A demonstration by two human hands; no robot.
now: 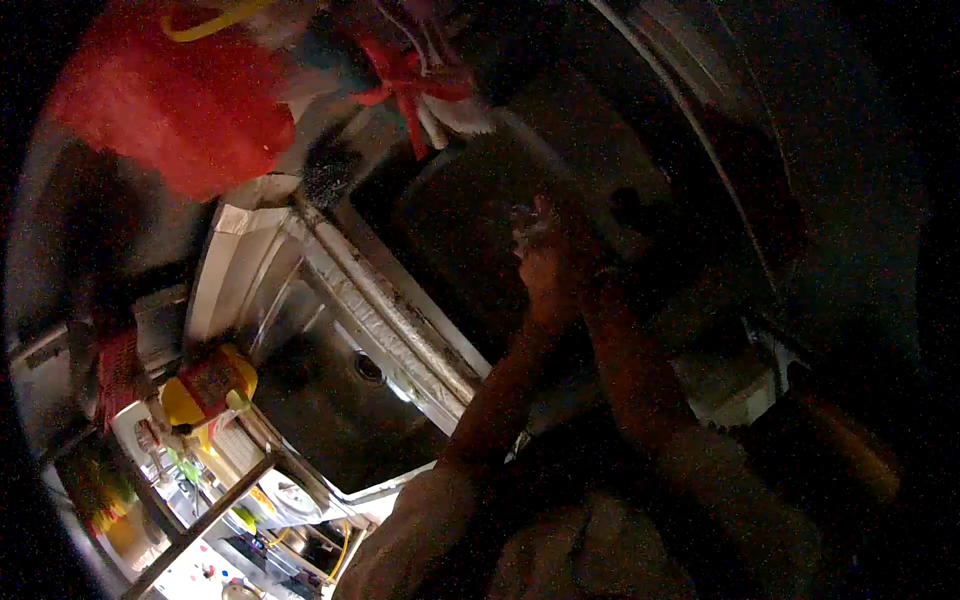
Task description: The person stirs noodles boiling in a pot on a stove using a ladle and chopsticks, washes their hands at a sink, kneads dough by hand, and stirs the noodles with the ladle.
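My left hand (545, 272) is held out over a dark basin (460, 200), its partly lit fingers curled in. Close against it, my right hand (588, 262) is mostly lost in shadow, and its fingers cannot be made out. A small pale glint shows at the fingertips, but whether it is water or an object I cannot tell. Both forearms reach in from the lower edge, side by side.
Left of the arms lies a second basin with a round drain (368, 366), behind a worn pale ledge (385, 300). A red bag-like bundle (180, 110) is at upper left, near a red strap-like thing (405, 85). A yellow package (210, 385) stands at lower left.
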